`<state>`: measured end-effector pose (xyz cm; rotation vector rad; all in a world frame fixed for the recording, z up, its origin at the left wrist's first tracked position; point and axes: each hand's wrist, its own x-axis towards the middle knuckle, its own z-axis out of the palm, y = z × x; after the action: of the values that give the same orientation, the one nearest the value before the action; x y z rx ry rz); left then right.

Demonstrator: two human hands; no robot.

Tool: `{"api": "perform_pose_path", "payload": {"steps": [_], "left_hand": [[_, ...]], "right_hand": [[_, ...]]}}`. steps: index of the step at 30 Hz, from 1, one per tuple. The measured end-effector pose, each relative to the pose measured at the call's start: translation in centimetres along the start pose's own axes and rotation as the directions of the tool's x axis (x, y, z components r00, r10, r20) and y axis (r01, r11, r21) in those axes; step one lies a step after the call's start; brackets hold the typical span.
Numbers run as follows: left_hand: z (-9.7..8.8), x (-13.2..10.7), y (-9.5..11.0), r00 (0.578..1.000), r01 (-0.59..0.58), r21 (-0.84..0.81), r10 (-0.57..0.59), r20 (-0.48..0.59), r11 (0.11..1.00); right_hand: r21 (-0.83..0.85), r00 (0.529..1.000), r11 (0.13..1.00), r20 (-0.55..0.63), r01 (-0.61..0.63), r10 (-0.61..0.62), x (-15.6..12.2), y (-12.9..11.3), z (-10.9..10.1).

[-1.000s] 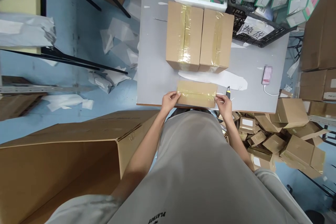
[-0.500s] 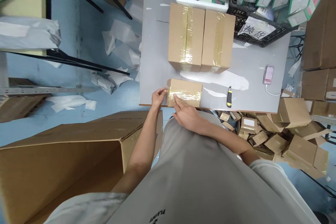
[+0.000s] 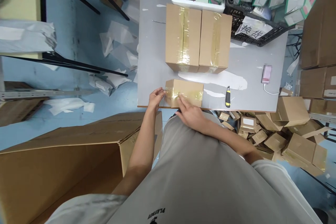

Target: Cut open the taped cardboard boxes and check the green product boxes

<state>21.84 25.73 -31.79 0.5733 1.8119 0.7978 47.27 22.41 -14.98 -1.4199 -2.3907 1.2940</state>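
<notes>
A small cardboard box (image 3: 189, 86) lies at the table's front edge, with shiny clear packing tape (image 3: 193, 96) across it. My left hand (image 3: 156, 97) is at the box's left end, thumb and fingers pinched together on what looks like the end of that tape. My right hand (image 3: 191, 113) rests with its fingers stretched out against the taped side of the box, pressing on it. A black and yellow utility knife (image 3: 228, 97) lies to the right of the box.
Two taped cartons (image 3: 182, 35) stand behind the small box. Beyond are a white bin (image 3: 198, 6) and a black crate (image 3: 259, 40) with green boxes. A phone (image 3: 266, 73) on a cable lies right. A large open carton (image 3: 78, 134) stands lower left; loose boxes (image 3: 275, 142) lie piled right.
The small box has turned slightly, its right end now nearer the table edge. My right hand has slid a little to the right along it. The left hand keeps its pinch.
</notes>
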Motion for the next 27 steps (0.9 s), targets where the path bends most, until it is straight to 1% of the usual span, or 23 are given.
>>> {"api": "perform_pose_path", "payload": {"steps": [2, 3, 5, 7, 8, 10, 12, 14, 16, 18, 20, 22, 23, 25, 27], "left_hand": [[0.1, -0.4, 0.7, 0.997, 0.068, -0.034, -0.067, 0.037, 0.997], [0.2, -0.6, 1.1, 0.993, 0.098, -0.042, -0.095, 0.076, 0.994], [0.5, -1.0, 2.0, 0.975, 0.121, -0.041, -0.111, 0.194, 0.992], [1.3, -1.4, 2.9, 0.941, 0.107, -0.042, -0.088, 0.327, 0.993], [1.9, -1.6, 3.4, 0.919, 0.094, -0.041, -0.071, 0.388, 0.995], [3.6, -2.1, 4.1, 0.870, 0.069, -0.017, -0.051, 0.491, 0.997], [5.7, -2.7, 4.6, 0.826, 0.041, 0.027, -0.049, 0.562, 0.999], [7.8, -3.4, 4.9, 0.809, 0.008, 0.066, -0.046, 0.586, 0.998], [9.2, -4.1, 5.1, 0.822, -0.030, 0.089, -0.026, 0.569, 0.996], [9.6, -4.6, 5.4, 0.833, -0.074, 0.095, 0.009, 0.553, 0.993], [9.2, -5.1, 5.7, 0.836, -0.126, 0.065, 0.071, 0.544, 0.990], [8.3, -5.3, 6.1, 0.853, -0.174, 0.011, 0.145, 0.502, 0.985], [7.8, -5.4, 6.1, 0.870, -0.185, -0.011, 0.169, 0.464, 0.983], [6.9, -5.4, 5.9, 0.909, -0.172, -0.027, 0.169, 0.380, 0.985], [6.1, -5.4, 5.0, 0.939, -0.127, -0.017, 0.126, 0.320, 0.992]], "right_hand": [[0.073, 0.992, 0.994, -0.090, -0.083, 0.090, -1.5, 2.0, -1.5], [0.122, 0.979, 0.985, -0.146, -0.124, 0.141, -2.1, 3.2, -2.3], [0.225, 0.934, 0.951, -0.239, -0.212, 0.265, -3.0, 5.8, -3.7], [0.297, 0.866, 0.899, -0.291, -0.321, 0.406, -3.4, 8.6, -5.0], [0.309, 0.829, 0.873, -0.308, -0.377, 0.467, -3.3, 10.1, -5.5], [0.284, 0.763, 0.831, -0.332, -0.479, 0.554, -3.1, 12.8, -6.2], [0.228, 0.720, 0.792, -0.331, -0.566, 0.610, -2.8, 15.2, -6.6], [0.199, 0.686, 0.751, -0.312, -0.629, 0.657, -2.6, 17.0, -6.6], [0.217, 0.652, 0.716, -0.301, -0.663, 0.695, -2.8, 18.3, -6.2], [0.272, 0.619, 0.693, -0.315, -0.667, 0.719, -3.3, 19.0, -5.5], [0.377, 0.589, 0.675, -0.329, -0.635, 0.738, -3.8, 19.2, -4.6], [0.550, 0.562, 0.631, -0.318, -0.547, 0.764, -4.2, 19.0, -3.4], [0.648, 0.553, 0.590, -0.299, -0.481, 0.778, -4.4, 18.9, -2.7], [0.801, 0.551, 0.494, -0.258, -0.337, 0.794, -4.6, 18.7, -1.3], [0.862, 0.577, 0.441, -0.233, -0.250, 0.783, -4.9, 18.6, 0.1]]}}
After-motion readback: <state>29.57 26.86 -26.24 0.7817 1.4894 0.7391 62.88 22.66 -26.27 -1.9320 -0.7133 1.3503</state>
